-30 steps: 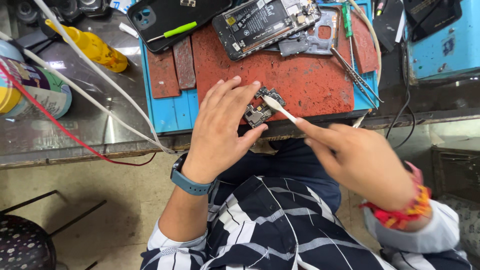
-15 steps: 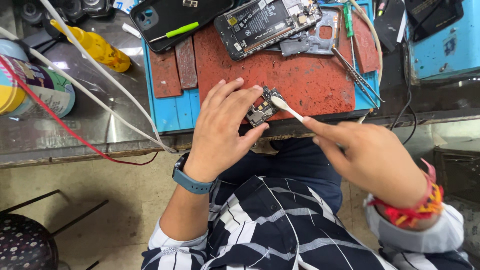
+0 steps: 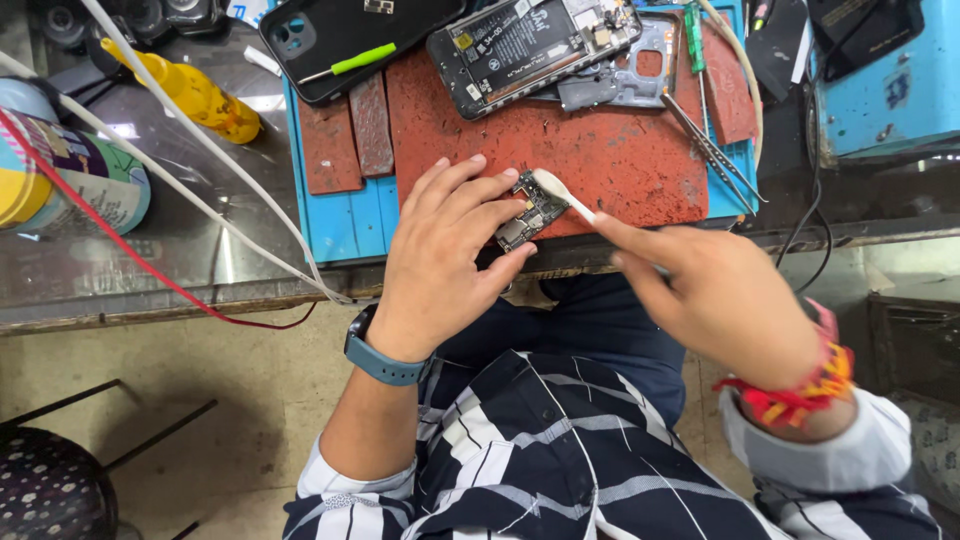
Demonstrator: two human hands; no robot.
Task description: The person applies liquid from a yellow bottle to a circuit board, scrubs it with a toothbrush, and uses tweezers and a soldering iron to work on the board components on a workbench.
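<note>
Nearest us, our right hand point(image 3: 725, 300) closes its fingers round a white brush point(image 3: 560, 192), whose head touches the small circuit board point(image 3: 528, 212). Our left hand point(image 3: 440, 260) pinches that board between thumb and fingertips, the other fingers spread, at the near edge of the red work mat point(image 3: 600, 160). We judge cleaning of the board is in hand and not finished; how clean it is we cannot tell. Farther off, the opened phone point(image 3: 530, 45) lies with its insides bare, a grey frame piece point(image 3: 625, 80) beside it and a black back cover point(image 3: 350, 35) to its left, so reassembly is left to do. Tweezers point(image 3: 715, 150) lie untouched at the mat's right.
</note>
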